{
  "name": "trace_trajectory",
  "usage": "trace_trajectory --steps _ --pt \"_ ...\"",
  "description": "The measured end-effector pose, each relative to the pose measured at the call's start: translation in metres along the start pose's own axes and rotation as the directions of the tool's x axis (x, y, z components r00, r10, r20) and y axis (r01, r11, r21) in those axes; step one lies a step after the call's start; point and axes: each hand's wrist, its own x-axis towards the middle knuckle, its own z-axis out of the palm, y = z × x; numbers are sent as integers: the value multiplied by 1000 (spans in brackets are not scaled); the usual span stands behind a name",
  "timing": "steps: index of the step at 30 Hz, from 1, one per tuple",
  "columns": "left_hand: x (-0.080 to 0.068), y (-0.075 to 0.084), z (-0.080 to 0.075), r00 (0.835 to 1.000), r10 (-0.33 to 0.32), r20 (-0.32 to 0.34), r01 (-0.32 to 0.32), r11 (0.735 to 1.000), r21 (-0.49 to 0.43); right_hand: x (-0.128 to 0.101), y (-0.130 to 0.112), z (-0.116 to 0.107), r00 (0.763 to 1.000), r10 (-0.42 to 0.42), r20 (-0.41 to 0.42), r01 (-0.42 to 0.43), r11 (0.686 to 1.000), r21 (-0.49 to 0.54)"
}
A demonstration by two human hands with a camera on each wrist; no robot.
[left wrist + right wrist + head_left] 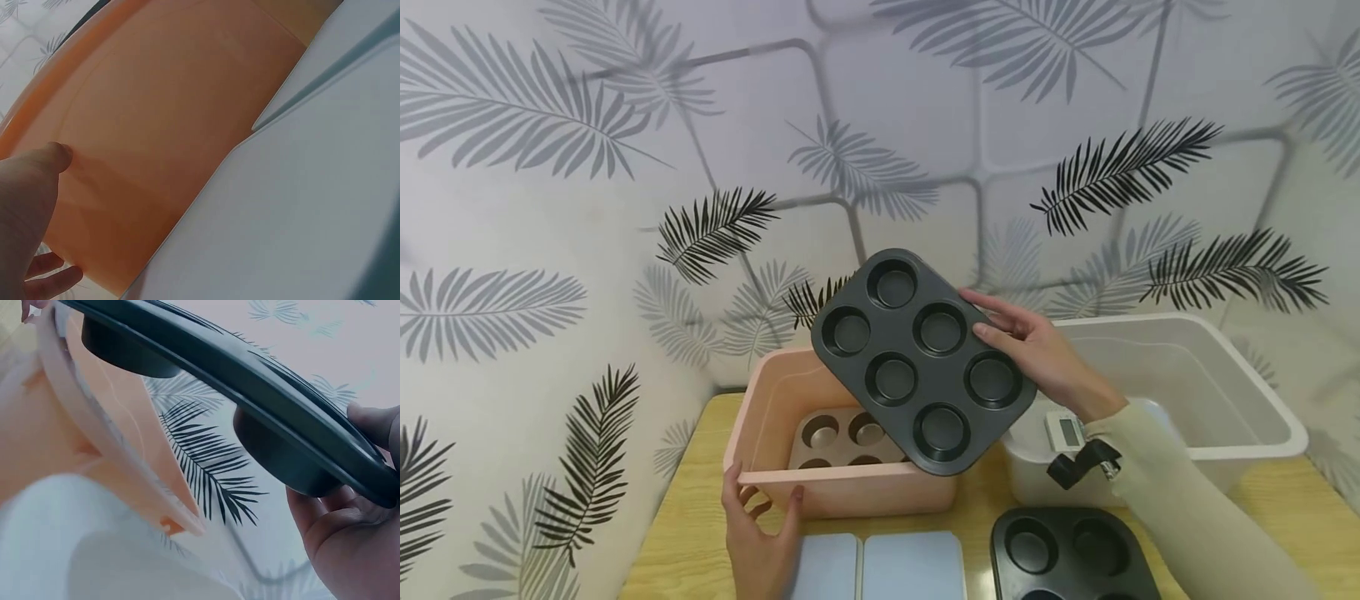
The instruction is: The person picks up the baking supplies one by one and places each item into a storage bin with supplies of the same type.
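Observation:
My right hand (1045,358) grips a dark six-cup muffin tin (928,367) by its right edge, thumb on top and fingers beneath. It hangs tilted over the peach plastic bin (880,500), cups facing me. In the right wrist view the tin's rim and cup undersides show edge-on. My left hand (758,542) holds the bin's front left corner; its thumb (59,156) presses the front wall and other fingers reach round the side. A brownish muffin tin (841,440) lies inside the bin, partly hidden by the front wall and the dark tin.
Two pale blue flat rectangular items (913,567) lie before the bin on the wooden table (685,517). Another dark muffin tin (1067,533) is at the front right. A white bin (1247,467) stands at right, near a small white device with a display (1064,432).

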Motion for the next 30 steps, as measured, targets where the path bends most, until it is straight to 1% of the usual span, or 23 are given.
trace_trajectory --steps 6,10,15,17,19,23,27,30 --pt "1 0 -1 1000 16 6 -16 1000 13 21 6 9 999 -31 -12 31 999 26" --pt "2 -1 -2 1000 4 4 -4 1000 21 34 8 16 998 -67 -1 67 998 20" --pt "4 -3 -3 1000 -10 5 10 999 30 47 13 28 991 -130 -43 125 987 -103" --pt "4 -3 -3 1000 1 3 -1 1000 21 50 16 31 988 -144 -48 134 978 -159" --pt "4 -5 -3 1000 17 -2 -17 1000 12 52 20 35 989 -144 -40 134 972 -192" --pt "1 -10 -2 999 37 -11 -37 999 7 56 26 43 988 -152 18 152 956 -253" --pt "1 -11 -2 999 34 -10 -34 999 18 63 26 51 981 -164 104 190 929 -319" --pt "3 -11 -5 1000 32 0 -32 999 39 70 25 59 977 -151 150 196 913 -358"
